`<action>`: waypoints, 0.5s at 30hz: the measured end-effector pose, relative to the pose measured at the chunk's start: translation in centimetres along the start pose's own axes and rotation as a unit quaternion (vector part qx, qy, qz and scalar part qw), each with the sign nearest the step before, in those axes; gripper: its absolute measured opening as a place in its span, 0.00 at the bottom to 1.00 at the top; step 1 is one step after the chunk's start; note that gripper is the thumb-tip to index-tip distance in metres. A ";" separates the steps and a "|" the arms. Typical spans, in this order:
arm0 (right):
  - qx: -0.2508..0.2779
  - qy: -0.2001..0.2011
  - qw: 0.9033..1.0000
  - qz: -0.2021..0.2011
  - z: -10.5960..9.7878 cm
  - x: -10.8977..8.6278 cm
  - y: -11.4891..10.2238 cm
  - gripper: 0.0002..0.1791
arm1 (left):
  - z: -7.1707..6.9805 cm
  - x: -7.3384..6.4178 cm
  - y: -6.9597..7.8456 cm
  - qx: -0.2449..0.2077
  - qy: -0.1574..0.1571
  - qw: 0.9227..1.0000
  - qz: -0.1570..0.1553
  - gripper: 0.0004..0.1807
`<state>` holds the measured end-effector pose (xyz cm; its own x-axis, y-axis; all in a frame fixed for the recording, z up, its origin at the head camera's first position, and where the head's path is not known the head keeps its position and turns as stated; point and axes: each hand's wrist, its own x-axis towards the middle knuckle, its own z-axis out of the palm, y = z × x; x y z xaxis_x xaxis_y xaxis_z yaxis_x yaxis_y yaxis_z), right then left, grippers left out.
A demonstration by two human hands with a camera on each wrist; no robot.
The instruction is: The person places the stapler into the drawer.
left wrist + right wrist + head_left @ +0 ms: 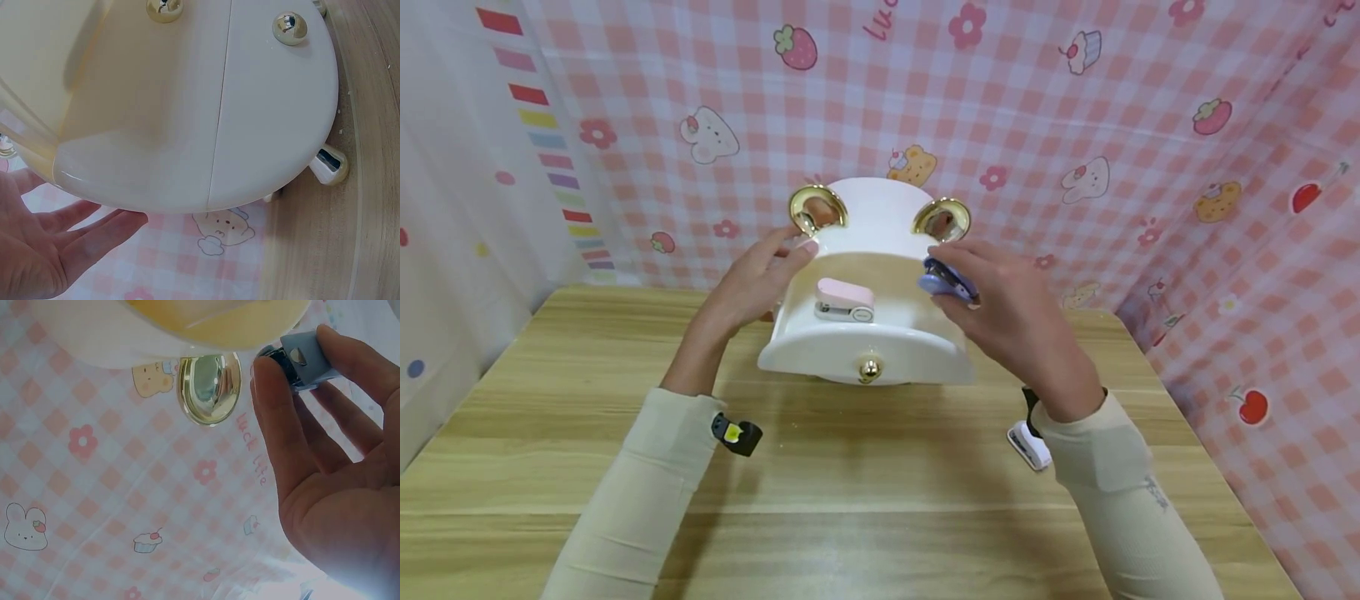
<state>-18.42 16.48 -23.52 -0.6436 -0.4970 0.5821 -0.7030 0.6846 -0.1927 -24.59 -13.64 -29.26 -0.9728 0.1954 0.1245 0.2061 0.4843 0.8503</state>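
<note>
A cloth-lined nook, room unclear: wood-grain table (850,517), pink gingham cloth (880,108) with cartoon prints (709,135)

Blue stapler (947,283), pink-and-white stapler (845,298), white box (812,352), gold knob (869,369), pink checked cloth (850,100), yellowish wood-grain table (865,492)

Before you lies a pale wood-grained worktop (850,475); behind it and on your right hangs pink-and-white checked cloth (850,108) printed with flowers (597,133) and strawberries (797,50); on your left, white dotted cloth (445,208).

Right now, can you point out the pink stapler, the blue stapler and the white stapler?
Pink stapler (845,294): head view, pink top.
Blue stapler (314,359): right wrist view, blue casing.
White stapler (1034,445): head view, white casing.
</note>
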 end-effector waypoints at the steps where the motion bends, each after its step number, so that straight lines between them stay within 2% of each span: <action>1: 0.007 -0.006 1.000 -0.001 0.1 0.1 0.0 0.24 | 0.0 0.0 0.0 0.001 0.000 1.000 0.001 0.43; 6: 0.034 -0.026 0.999 -0.019 0.9 0.5 0.3 0.24 | 0.0 -0.1 0.0 0.003 0.001 1.000 0.002 0.42; 15: 0.051 -0.056 0.995 -0.066 1.4 0.6 0.8 0.25 | -0.1 0.0 -0.1 0.000 0.000 1.000 0.004 0.42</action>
<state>-19.82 15.93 -24.42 -0.5693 -0.6389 0.5174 -0.8069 0.5548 -0.2027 -24.63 -13.75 -29.26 -0.9712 0.1990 0.1313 0.2138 0.4835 0.8488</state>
